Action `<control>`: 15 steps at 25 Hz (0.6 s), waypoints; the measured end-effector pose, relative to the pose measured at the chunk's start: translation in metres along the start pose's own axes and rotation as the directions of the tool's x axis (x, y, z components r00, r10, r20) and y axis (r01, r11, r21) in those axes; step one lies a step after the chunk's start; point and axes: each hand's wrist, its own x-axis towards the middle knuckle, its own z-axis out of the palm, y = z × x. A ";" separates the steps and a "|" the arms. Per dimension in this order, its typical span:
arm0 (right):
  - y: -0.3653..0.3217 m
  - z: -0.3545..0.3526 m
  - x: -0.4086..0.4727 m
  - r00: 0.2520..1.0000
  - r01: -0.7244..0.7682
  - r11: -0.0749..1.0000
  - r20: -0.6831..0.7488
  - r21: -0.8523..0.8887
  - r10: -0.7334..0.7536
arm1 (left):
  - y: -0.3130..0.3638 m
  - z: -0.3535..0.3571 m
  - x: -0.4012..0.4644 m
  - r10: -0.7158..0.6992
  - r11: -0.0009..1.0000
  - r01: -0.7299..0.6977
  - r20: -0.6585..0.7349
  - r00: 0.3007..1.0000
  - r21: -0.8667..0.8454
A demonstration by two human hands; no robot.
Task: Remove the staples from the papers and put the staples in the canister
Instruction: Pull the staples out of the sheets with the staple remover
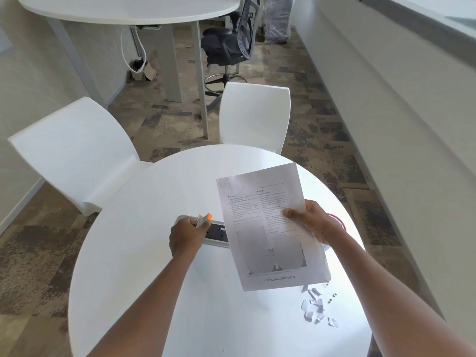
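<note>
Forearms: both reach in from the near edge of the round white table, left arm toward the middle, right arm along the right side.
Scraps: torn paper bits lie near the right rim, with a few small dark staples just beside them; these look pulled already and not yet in any container.
Left hand: fingers curled round a small tool with an orange tip, likely the staple remover; held upright and ready, over the grey power socket panel set in the tabletop.
Right hand: thumb on top and fingers beneath pinch the right edge of the papers, lifting the printed sheets clear of the table and tilted toward the viewer, probably to look for the staple.
Staple on papers: the top left corner looks creased; whether a staple sits there, cannot tell.
Canister: a round object with a red-and-white rim shows behind the right wrist, mostly hidden; it may be the canister.
Room: bare tabletop lies left and near the left hand, good for laying sheets down; scraps sit close to the right rim and could slip off.
Beyond: two white chairs at the far edge, then carpet, a larger table and a dark office chair.
</note>
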 end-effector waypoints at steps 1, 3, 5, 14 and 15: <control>0.002 0.002 -0.001 1.000 0.001 1.000 -0.001 0.004 -0.001 | -0.003 0.005 -0.008 0.007 0.998 -0.006 -0.025 1.000 0.057; 0.007 0.004 -0.001 1.000 0.003 1.000 -0.002 -0.006 -0.003 | -0.013 0.015 -0.022 0.025 0.990 -0.021 -0.028 0.999 0.138; 0.011 0.006 -0.003 1.000 0.001 1.000 0.001 0.007 -0.001 | -0.024 0.022 -0.032 0.041 0.983 -0.040 -0.001 0.999 0.177; 0.008 0.003 -0.004 1.000 0.011 0.999 -0.022 0.041 -0.010 | -0.035 0.058 -0.102 0.069 0.982 -0.092 0.141 0.988 0.163; 0.007 0.002 -0.004 1.000 0.016 0.999 -0.025 0.044 -0.015 | -0.034 0.062 -0.109 0.080 0.979 -0.109 0.170 0.982 0.170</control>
